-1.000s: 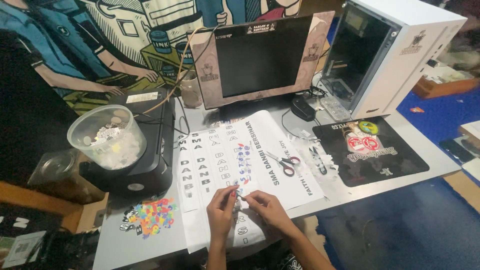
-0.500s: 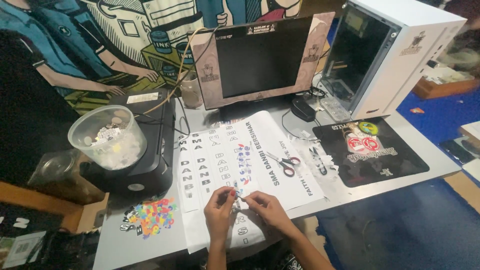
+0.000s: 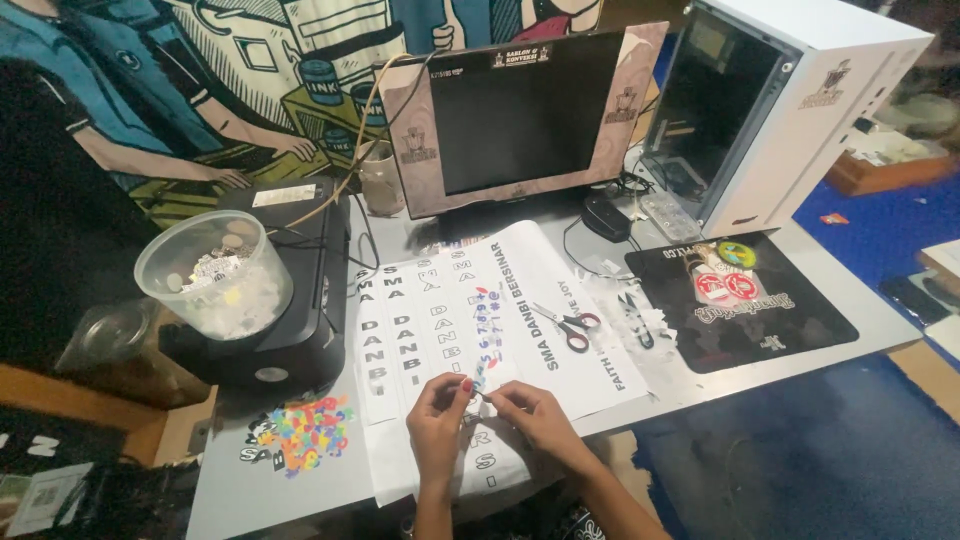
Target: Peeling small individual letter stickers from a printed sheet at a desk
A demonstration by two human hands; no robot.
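While both hands meet over the near edge of the desk, a tiny sticker piece [image 3: 478, 396] sits pinched between them, too small to tell its shape or colour. It lies right at the fingertips, above the large white printed sheet [image 3: 470, 330] that covers the middle of the grey desk [image 3: 230, 490].

The left hand [image 3: 438, 410] comes up from the bottom of the view with its forearm nearly vertical, its fingers curled inward and its thumb and forefinger closed on the small piece; one fingertip shows a red nail. The right hand [image 3: 528, 412] reaches in from the lower right, its forearm slanting toward the corner, its fingers likewise bent and drawn together so that its tips touch the same piece from the other side. Both hands are nearly closed, with only the fingertips at work, and they hover just over the sheet rather than lying flat on it.

Just beyond the fingertips, a cluster of small coloured letter stickers [image 3: 484, 312] lies on the sheet. Scissors [image 3: 568, 326] with dark handles rest on the sheet to the right, well clear of the hands. To the left, near the desk edge, a pile of bright multicoloured cut-outs [image 3: 305, 434] lies beside a black machine [image 3: 290, 300], on which stands a clear plastic tub [image 3: 215, 275] of scraps. A dark monitor [image 3: 520, 115] stands behind the sheet.
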